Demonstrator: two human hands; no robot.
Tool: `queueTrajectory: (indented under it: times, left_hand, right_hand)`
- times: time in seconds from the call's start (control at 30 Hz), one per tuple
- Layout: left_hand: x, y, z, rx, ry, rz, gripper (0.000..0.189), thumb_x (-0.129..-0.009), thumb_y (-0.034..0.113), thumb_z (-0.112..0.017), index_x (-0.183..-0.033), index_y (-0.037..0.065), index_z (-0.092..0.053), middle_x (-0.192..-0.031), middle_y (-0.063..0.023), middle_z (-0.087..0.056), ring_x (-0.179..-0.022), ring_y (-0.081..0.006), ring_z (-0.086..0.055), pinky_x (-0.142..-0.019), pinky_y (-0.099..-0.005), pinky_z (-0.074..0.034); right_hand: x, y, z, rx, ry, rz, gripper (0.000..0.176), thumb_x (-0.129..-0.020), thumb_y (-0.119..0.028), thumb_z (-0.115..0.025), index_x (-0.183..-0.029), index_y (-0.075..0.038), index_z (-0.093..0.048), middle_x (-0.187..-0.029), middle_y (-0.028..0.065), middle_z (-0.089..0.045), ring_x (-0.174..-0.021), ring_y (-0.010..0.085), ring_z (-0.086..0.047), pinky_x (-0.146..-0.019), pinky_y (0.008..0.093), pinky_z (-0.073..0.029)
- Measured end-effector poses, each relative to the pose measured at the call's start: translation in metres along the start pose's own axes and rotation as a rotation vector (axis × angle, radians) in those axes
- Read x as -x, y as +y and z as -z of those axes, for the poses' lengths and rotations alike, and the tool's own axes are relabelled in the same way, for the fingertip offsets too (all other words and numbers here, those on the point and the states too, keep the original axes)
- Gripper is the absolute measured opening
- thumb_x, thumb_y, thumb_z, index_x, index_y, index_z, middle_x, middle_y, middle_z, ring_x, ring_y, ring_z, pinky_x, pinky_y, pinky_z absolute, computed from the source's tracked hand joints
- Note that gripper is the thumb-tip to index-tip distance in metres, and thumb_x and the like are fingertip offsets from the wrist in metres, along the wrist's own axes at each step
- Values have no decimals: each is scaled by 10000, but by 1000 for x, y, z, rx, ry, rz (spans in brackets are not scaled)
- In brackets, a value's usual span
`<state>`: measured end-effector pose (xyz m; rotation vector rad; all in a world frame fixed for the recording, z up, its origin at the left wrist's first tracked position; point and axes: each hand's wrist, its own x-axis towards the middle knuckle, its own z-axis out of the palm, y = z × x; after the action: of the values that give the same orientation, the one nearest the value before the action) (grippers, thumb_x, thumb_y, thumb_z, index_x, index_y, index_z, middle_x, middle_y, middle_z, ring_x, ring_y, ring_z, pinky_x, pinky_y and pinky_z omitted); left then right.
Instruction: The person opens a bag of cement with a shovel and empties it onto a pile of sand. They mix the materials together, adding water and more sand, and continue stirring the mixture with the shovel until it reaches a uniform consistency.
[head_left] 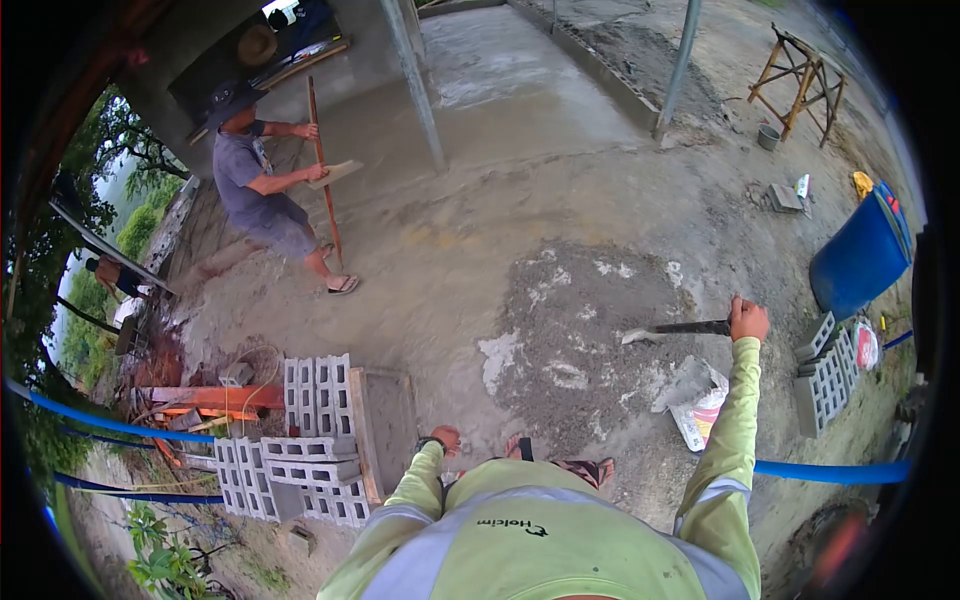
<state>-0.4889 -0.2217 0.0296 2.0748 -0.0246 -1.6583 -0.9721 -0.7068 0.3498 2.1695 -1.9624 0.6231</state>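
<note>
My right hand (748, 319) is closed round the end of a dark-handled tool (690, 328), whose pale tip lies over a grey heap of mix (590, 320) with whitish patches. Just below that hand, an opened cement bag (700, 405) rests at the heap's edge. My left hand (446, 438) hangs near my waist, beside a wooden-framed board (385, 430). Its fingers are curled and small in view, so whether they hold anything is unclear.
Hollow blocks (315, 465) are stacked at lower left. A co-worker (265, 185) with a pole and a flat board stands at upper left. At right are a blue barrel (860, 250) and more blocks (828, 385). Metal posts (680, 65) rise behind.
</note>
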Motion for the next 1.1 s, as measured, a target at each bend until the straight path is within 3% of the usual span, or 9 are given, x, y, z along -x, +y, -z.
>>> queueTrajectory:
  times: [0.77,0.83,0.9,1.1]
  left_hand:
    - [-6,-6,1,19,-32,16,222,-868,165,-500,-1082,136,-554,-932,-98,-647,-704,-245,-644,-571,-401,-524]
    - [-6,-9,1,30,-29,19,213,-873,172,-496,-1075,137,-554,-932,-98,-645,-709,-244,-644,-572,-401,-524]
    - [-7,-9,0,17,-5,20,286,-874,143,-468,-1139,121,-573,-942,-106,-653,-700,-238,-662,-562,-397,-531]
    - [5,-5,0,41,10,13,268,-887,174,-496,-1143,133,-564,-918,-103,-660,-694,-238,-660,-553,-391,-528]
  right_hand:
    - [3,3,0,26,9,9,502,-896,-449,-451,-578,-107,-634,-638,159,-614,-695,381,-562,-697,475,-441]
    - [2,3,1,15,-40,8,553,-905,-507,-415,-598,-112,-651,-663,152,-633,-743,395,-577,-705,494,-450]
    - [2,3,1,13,-43,10,551,-904,-505,-417,-598,-110,-651,-664,154,-633,-743,396,-577,-703,494,-450]
    - [4,-1,2,24,-12,-7,489,-887,-455,-455,-615,-102,-655,-648,154,-625,-700,381,-571,-722,463,-450]
